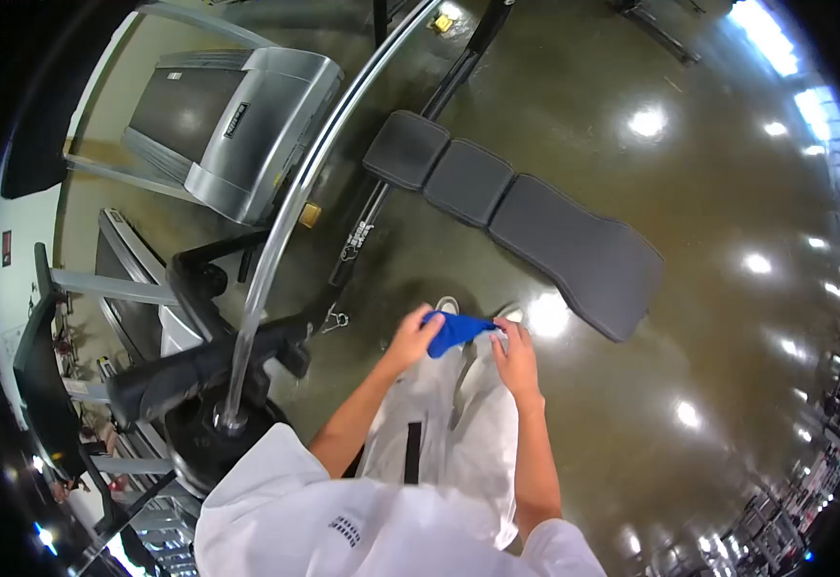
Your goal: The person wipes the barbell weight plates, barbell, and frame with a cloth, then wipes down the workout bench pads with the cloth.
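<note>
A small blue cloth (457, 332) is stretched between my two hands, in front of my white trousers. My left hand (414, 337) pinches its left end between thumb and fingers. At the other end, my right hand (513, 354) grips the narrow tip near the fingertips. The cloth hangs a little lower on the left side. Its exact kind I cannot make out. Below it, the toes of my shoes (448, 304) show on the floor.
A dark padded bench (574, 245) stands ahead to the right. On the left, a long metal bar (290, 207) rises from a black weight plate (210, 438). Farther left are a treadmill (237, 125) and other gym machines. The glossy floor (699, 317) reflects ceiling lights.
</note>
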Available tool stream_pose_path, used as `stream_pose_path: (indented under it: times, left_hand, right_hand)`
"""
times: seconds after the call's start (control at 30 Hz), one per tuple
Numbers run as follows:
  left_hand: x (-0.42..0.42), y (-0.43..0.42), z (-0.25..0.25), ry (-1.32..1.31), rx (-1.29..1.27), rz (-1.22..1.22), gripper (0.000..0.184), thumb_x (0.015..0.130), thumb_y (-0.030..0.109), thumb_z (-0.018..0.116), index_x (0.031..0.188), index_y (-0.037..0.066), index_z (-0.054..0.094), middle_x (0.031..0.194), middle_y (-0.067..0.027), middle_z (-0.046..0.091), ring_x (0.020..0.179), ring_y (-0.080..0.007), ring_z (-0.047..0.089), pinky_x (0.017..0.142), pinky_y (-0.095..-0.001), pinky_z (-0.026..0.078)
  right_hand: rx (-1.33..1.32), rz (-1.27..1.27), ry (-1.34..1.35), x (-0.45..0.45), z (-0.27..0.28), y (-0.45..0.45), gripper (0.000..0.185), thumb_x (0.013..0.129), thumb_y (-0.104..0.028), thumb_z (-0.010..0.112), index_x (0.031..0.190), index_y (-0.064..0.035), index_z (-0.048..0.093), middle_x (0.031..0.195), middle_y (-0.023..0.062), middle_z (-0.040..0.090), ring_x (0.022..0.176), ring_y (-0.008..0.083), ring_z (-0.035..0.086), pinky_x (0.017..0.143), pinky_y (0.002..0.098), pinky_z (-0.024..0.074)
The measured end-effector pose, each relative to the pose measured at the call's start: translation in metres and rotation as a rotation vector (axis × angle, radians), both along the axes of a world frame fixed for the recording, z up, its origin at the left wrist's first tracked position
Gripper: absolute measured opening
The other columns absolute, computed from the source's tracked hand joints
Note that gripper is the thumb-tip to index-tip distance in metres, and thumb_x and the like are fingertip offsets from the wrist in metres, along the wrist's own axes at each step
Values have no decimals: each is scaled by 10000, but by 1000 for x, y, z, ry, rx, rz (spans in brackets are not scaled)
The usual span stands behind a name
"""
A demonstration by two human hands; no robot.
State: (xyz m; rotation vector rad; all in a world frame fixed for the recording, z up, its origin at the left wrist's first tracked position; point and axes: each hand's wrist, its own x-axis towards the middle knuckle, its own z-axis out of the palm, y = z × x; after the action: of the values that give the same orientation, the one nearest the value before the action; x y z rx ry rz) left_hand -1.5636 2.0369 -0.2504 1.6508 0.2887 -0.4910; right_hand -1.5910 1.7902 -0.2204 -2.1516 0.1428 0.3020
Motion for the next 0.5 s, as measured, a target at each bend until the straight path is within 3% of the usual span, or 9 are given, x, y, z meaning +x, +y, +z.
stream_pose_path:
  times: [0.03,0.07,0.13,0.17,0.3,0.37,0.43,0.47,0.5]
  left_hand:
    - [27,7,-6,-77,404,-11,252,1038,232,642,893,36,575,802,13,533,786,-92,476,680,-320,436]
    - [49,19,-25,-64,261,146,252,1024,225,660,901,12,603,788,-36,578,771,-108,519,699,-320,468]
    - [94,44,-58,-247,406,238,244,1041,193,637,882,22,565,766,-14,514,751,-97,453,651,-313,422]
    - [128,35,-39,-336,389,315,241,1054,191,626,897,18,565,766,-18,505,745,-102,438,644,-316,410]
    - [220,49,-105,-466,640,376,244,1058,201,630,963,-21,595,785,-67,521,746,-131,479,700,-321,447]
    - [261,51,-155,-434,606,398,226,1044,186,637,985,-26,588,804,-95,540,737,-202,502,711,-343,453]
    - [296,45,-189,-473,731,187,206,1022,167,631,1062,-29,583,868,-140,605,793,-303,579,759,-409,475]
    - [305,45,-208,-530,907,-31,296,1003,173,619,1236,-8,596,1136,-200,673,1083,-405,623,907,-487,495]
    - [306,38,-220,-571,1194,-163,432,1039,208,542,1425,14,557,1489,-249,543,1427,-433,455,1169,-527,351]
  right_hand:
    - [1,4,-8,24,-19,-7,290,967,-110,698,1242,-36,647,1186,198,689,1119,405,644,950,478,528]
    - [15,11,35,38,-47,-19,310,969,-115,691,1265,-39,643,1186,196,689,1147,411,639,988,474,518]
    - [32,46,177,73,-100,-53,320,976,-139,685,1278,-43,639,1213,199,683,1173,412,629,1014,473,506]
    - [37,69,294,91,-126,-68,332,983,-163,678,1291,-47,635,1241,203,676,1198,412,619,1040,473,494]
    - [-276,84,-51,175,-243,-127,415,996,-197,639,1394,-85,602,1465,221,569,1370,431,504,1131,497,425]
    - [-593,-159,-94,238,-279,-127,508,1003,-238,613,1495,-138,532,1580,218,451,1474,441,382,1177,589,342]
    - [-777,-151,-102,290,-307,-120,548,1000,-273,595,1528,-164,498,1609,213,410,1505,434,338,1186,636,288]
    - [-979,-154,-109,303,-317,-117,588,997,-309,577,1562,-191,464,1639,207,369,1536,428,293,1194,682,234]
    - [-970,-146,-102,308,-323,-115,588,997,-309,577,1562,-191,464,1639,207,369,1536,428,293,1194,682,234]
